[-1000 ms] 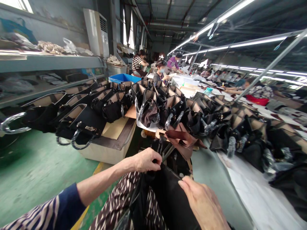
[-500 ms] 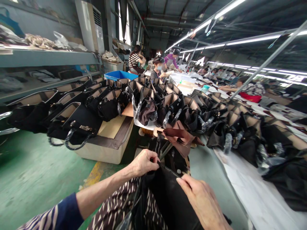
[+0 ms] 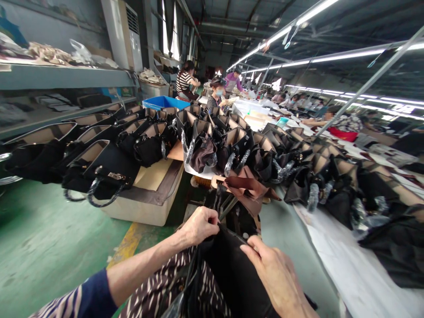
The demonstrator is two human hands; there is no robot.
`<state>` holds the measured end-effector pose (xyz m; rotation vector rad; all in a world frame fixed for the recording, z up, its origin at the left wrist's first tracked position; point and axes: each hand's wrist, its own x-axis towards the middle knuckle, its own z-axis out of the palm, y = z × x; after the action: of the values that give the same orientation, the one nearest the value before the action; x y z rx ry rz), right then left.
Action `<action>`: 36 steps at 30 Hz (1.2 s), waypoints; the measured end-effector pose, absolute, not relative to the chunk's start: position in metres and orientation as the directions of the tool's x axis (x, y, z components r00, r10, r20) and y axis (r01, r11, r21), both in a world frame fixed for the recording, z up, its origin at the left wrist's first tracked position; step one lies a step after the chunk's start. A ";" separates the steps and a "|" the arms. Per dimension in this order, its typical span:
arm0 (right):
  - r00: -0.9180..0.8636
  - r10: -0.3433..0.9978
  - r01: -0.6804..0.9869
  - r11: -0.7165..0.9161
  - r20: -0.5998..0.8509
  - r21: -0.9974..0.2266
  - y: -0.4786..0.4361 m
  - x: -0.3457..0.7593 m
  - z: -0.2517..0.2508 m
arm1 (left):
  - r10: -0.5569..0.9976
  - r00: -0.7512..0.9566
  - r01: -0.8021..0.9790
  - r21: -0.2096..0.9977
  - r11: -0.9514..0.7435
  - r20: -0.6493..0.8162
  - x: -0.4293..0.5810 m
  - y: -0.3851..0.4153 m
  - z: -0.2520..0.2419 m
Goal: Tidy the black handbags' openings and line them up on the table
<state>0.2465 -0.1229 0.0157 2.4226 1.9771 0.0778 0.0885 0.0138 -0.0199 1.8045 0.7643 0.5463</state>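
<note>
A black handbag (image 3: 232,269) lies across my patterned lap, its upper edge stretched between my hands. My left hand (image 3: 200,225) pinches the far corner of that edge, thumb against curled fingers. Further along the same edge, my right hand (image 3: 273,269) grips it with the thumb on top and the fingers folded over. Clear plastic wrapping shows low on the bag's near side. The rest of the bag is hidden by my right hand and the frame's bottom. Brown lining cloth (image 3: 248,187) hangs just beyond my hands, at the table's end.
Rows of black handbags (image 3: 99,165) with plastic-wrapped handles fill the tables ahead and left. A white bin (image 3: 139,212) stands on the green floor at left. White paper (image 3: 334,247) covers the table at right. Co-workers (image 3: 217,95) sit and stand farther back near a blue crate (image 3: 164,103).
My right hand has shifted very slightly left along the bag's edge. The left hand keeps its pinch, and the whole view has moved a little.
</note>
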 end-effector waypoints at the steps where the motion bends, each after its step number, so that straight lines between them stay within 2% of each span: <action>1: 0.198 0.980 0.977 -0.200 0.031 0.077 -0.123 0.246 0.016 | 0.719 0.695 0.240 0.939 -0.248 0.012 0.089 0.013 -0.019; 4: 0.189 0.982 0.969 -0.191 0.026 0.159 -0.122 0.243 0.014 | 0.715 0.700 0.264 0.928 -0.261 0.002 0.091 0.010 -0.018; 7: 0.206 0.978 0.967 -0.207 0.020 0.147 -0.118 0.238 0.011 | 0.697 0.717 0.288 0.918 -0.273 -0.018 0.095 0.008 -0.017; 15: 0.303 0.951 0.938 -0.310 -0.065 -0.154 -0.110 0.240 -0.004 | 0.630 0.772 0.350 0.887 -0.302 -0.090 0.110 0.008 -0.020; 19: 0.313 0.944 0.912 -0.331 -0.109 -0.245 -0.110 0.245 -0.005 | 0.598 0.795 0.350 0.880 -0.321 -0.099 0.113 0.012 -0.023; 24: 0.347 0.932 0.908 -0.363 -0.110 -0.209 -0.108 0.247 -0.007 | 0.592 0.805 0.298 0.891 -0.343 -0.041 0.115 0.015 -0.028; 29: 0.323 0.942 0.938 -0.331 -0.088 -0.103 -0.106 0.248 -0.011 | 0.590 0.807 0.226 0.943 -0.245 -0.040 0.120 0.013 -0.032; 36: 0.184 0.982 0.966 -0.189 -0.043 -0.174 -0.103 0.251 -0.007 | 0.558 0.828 0.176 0.970 -0.167 -0.054 0.126 0.008 -0.030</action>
<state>0.2509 -0.1031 -0.0067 2.4969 2.0647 -0.2358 0.1261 0.0081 -0.0299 1.7339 0.5704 0.3713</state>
